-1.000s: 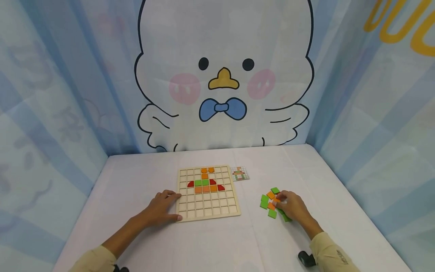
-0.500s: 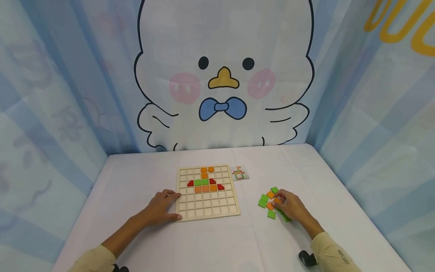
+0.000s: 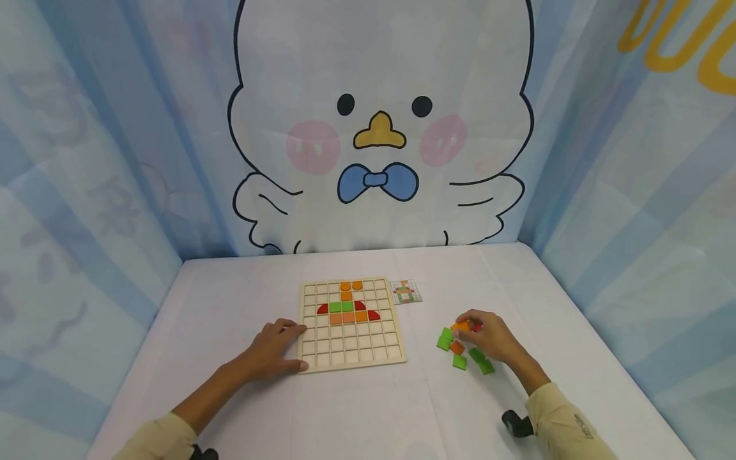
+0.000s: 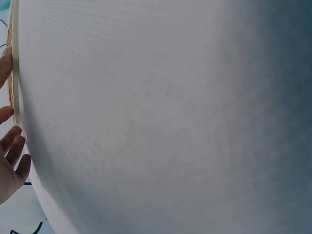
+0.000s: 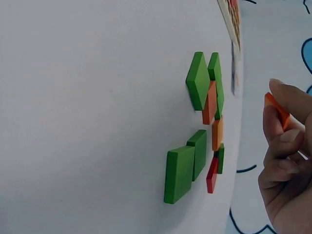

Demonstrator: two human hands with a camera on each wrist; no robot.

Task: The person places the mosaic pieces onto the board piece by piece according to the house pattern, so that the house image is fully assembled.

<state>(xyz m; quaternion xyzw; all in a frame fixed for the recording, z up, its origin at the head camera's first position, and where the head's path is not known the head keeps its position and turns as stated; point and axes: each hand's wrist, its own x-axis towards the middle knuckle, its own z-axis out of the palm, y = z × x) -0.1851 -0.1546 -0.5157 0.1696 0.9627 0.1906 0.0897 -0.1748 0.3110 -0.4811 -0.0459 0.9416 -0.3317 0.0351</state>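
Orange flat tile (image 5: pixel 280 112): we see it pinched in the right hand (image 3: pixel 490 335), above the white tabletop (image 3: pixel 356 415), near loose green square tiles (image 3: pixel 459 362). Left hand (image 3: pixel 268 350) spread, touching the pale wooden grid board (image 3: pixel 366 348). Probably light, stiff, slightly slick; we'd grip opposite edges.

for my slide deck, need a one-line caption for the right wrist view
Right-hand grip pinching a flat orange tile, with flat green, orange and red tiles lying on a white tabletop.

A bow-tied cartoon bird (image 3: pixel 379 157) faced you across the white table (image 3: pixel 356 415), yellow lettering (image 3: pixel 669 64) on the curtain (image 3: pixel 644 217) at right.
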